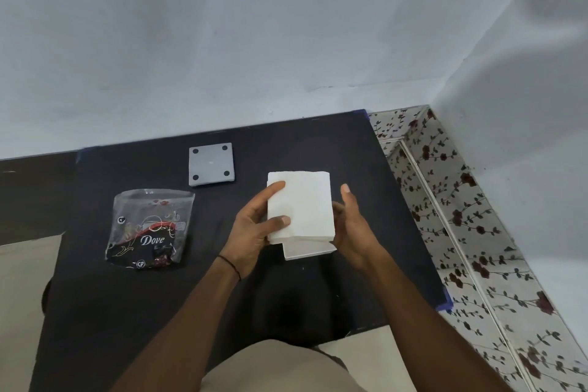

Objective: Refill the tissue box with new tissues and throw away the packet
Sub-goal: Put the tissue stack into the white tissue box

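I am holding the tissues point(300, 204), a thick white stack, over the middle-right of the black mat point(95, 296), squared between both hands so the sheets are staying aligned for the drop. My left hand point(254, 229) is clamping the stack's left edge, thumb lying across the top face and fingers wrapping behind; my right hand point(353, 226) is cupping the right edge, fingers half open, thumb pointing up, steadying more than squeezing. Just under the near end of the stack the white box point(307, 250) is peeking out, so I judge the tissues are going into it now; I cannot tell whether the bottom sheets are already inside, because the stack is hiding the opening. Farther back and left, the grey lid point(211, 165) is lying flat with its four round feet up, set apart to keep the box open. To the left the packet point(149, 229), a clear and black wrapper, is lying slack and looking empty, waiting for the bin. No bin is showing anywhere in view.
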